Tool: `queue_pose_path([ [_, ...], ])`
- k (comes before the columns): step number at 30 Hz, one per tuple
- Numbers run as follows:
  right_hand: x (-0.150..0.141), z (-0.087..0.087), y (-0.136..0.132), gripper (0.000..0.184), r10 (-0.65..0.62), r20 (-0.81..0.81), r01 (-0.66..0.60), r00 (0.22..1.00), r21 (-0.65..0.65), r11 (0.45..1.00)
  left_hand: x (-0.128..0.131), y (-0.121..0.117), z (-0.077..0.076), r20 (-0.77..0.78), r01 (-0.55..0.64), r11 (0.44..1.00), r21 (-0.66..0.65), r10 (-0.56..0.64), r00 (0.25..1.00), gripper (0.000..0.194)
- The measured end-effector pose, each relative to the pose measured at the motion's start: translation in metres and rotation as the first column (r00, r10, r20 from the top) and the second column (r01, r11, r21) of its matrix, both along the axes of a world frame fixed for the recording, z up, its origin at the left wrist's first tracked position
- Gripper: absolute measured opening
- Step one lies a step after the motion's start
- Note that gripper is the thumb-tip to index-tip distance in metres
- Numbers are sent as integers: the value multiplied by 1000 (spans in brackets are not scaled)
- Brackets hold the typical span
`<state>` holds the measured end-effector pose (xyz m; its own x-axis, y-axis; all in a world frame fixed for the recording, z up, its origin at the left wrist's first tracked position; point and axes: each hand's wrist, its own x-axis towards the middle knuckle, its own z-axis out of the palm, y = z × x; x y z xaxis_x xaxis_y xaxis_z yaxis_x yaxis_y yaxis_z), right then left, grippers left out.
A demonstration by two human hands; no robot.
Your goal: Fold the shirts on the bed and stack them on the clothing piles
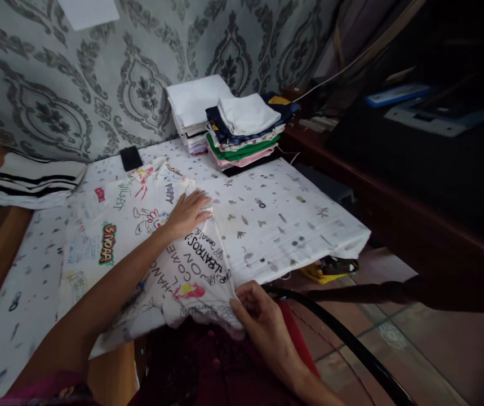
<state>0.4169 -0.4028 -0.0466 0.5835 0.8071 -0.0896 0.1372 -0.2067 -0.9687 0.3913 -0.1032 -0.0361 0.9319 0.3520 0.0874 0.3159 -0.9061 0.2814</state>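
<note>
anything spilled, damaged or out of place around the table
No spill or damage stands out. Only the white cloth looks unusual: it is covered in scattered words and colourful drawings, and droops off the table.

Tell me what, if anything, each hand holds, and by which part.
The right hand pinches the white cloth with colourful writing and drawings by its near right edge. The left hand lies flat on it, gripping nothing.
</note>
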Motion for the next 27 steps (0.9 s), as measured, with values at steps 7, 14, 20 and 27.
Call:
queue_pose_path([
  [7,23,-3,-8,30,134,328,-145,935,8,989,-9,-15,2,135,-64,986,151,44,990,41],
  [14,58,55,98,19,259,715,-451,649,87,888,-30,-17,0,202,-8,977,211,-35,979,31],
  [20,46,60,227,20,383,849,-521,363,-156,839,-50,50,4,239,-223,973,65,202,950,28],
  [27,64,37,301,27,455,847,-444,275,-308,842,-49,131,2,190,-282,950,135,255,948,30],
])
